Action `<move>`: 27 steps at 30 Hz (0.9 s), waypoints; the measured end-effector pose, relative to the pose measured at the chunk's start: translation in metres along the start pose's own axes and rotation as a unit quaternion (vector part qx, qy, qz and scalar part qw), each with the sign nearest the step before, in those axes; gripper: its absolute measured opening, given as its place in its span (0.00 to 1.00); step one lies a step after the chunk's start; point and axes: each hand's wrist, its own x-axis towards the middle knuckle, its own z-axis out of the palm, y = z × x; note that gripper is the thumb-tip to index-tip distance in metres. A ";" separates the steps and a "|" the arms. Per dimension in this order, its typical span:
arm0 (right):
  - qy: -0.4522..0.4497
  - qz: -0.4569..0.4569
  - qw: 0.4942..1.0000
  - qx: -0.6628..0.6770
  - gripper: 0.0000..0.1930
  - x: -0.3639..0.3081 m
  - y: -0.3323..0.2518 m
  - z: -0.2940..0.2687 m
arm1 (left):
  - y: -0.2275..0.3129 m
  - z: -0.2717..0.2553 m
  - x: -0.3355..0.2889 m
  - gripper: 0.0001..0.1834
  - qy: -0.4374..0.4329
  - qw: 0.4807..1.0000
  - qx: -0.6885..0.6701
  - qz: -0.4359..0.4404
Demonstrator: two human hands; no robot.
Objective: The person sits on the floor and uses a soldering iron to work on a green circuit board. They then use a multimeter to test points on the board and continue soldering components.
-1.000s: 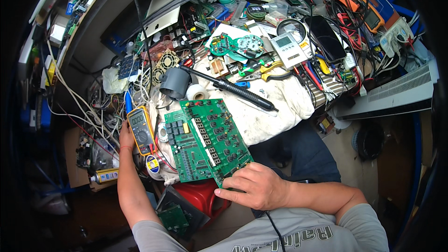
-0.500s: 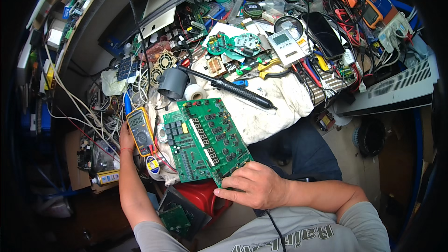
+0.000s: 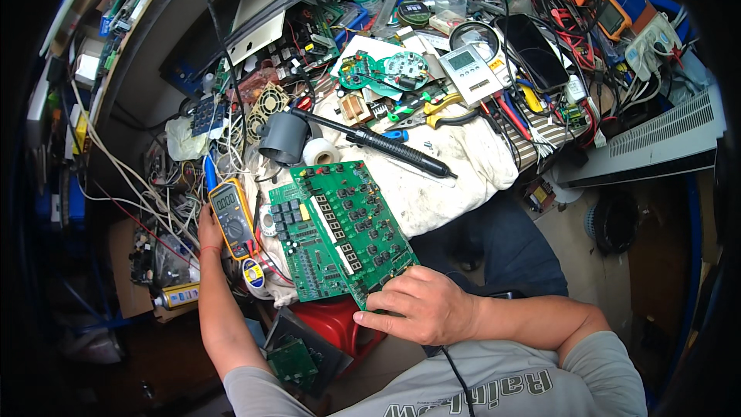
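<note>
White-clothed worktop [image 3: 463, 193] is carrying a powered yellow-rimmed multimeter [image 3: 234, 225]; behind it, left hand [image 3: 208, 228] is hiding its grip, state unclear; right hand [image 3: 423, 309] is clamping a green rectangular circuit board [image 3: 367, 224], seemingly unprobed, above the near edge

Mid-bench: long black tool [image 3: 405, 156] on white cloth [image 3: 432, 205]; grey cup [image 3: 282, 138] and white tape roll [image 3: 312, 149] to left, tan fan grille [image 3: 270, 100] beyond. Farther: yellow-handled pliers [image 3: 453, 119], round green boards [image 3: 405, 67], white display unit [image 3: 472, 81], dark-screened phone [image 3: 532, 50]. Far right: orange meter [image 3: 612, 17]. Right: pale vented panel [image 3: 652, 147]. Near, below bench: red stool [image 3: 333, 326].
</note>
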 end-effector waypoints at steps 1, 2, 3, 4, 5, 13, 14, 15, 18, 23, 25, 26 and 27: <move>0.000 0.004 1.000 -0.002 0.20 0.000 0.000 0.000 | 0.000 0.000 0.000 0.17 -0.003 1.000 -0.011 -0.003; 0.000 0.005 1.000 -0.002 0.20 0.000 0.000 -0.001 | -0.001 0.000 0.001 0.16 -0.001 1.000 -0.003 0.000; -0.001 0.005 1.000 -0.001 0.20 0.000 0.000 -0.001 | -0.001 0.001 0.001 0.16 0.000 1.000 -0.008 0.003; -0.001 0.006 1.000 0.000 0.20 0.000 0.000 -0.001 | -0.002 0.001 0.001 0.16 -0.003 1.000 -0.026 0.004; 0.000 0.006 1.000 0.000 0.20 0.000 0.000 -0.001 | -0.003 0.001 0.001 0.16 0.000 1.000 -0.009 0.008; 0.004 -0.006 1.000 0.015 0.19 -0.001 0.002 0.002 | -0.001 -0.001 0.000 0.15 0.005 1.000 0.000 0.019; 0.002 -0.006 1.000 0.015 0.19 -0.002 0.002 0.002 | 0.001 -0.001 -0.001 0.15 0.006 1.000 -0.003 0.017; 0.000 -0.006 1.000 0.016 0.19 -0.002 0.002 0.001 | 0.002 -0.001 -0.001 0.15 0.007 1.000 -0.006 0.016; -0.004 -0.005 1.000 0.017 0.19 -0.002 0.002 0.002 | 0.004 -0.001 -0.002 0.15 0.008 1.000 -0.002 0.010; -0.003 -0.007 1.000 0.018 0.19 -0.002 0.002 0.002 | -0.001 0.000 0.000 0.16 0.004 1.000 -0.004 0.012; -0.002 -0.008 1.000 0.019 0.19 -0.002 0.003 0.002 | -0.003 0.000 0.001 0.16 -0.006 1.000 -0.027 -0.005; -0.003 -0.008 1.000 0.019 0.19 -0.002 0.003 0.002 | -0.003 0.000 0.001 0.15 -0.001 1.000 -0.011 0.009; -0.004 -0.008 1.000 0.020 0.19 -0.002 0.003 0.003 | -0.003 -0.001 0.001 0.15 -0.005 1.000 -0.009 0.007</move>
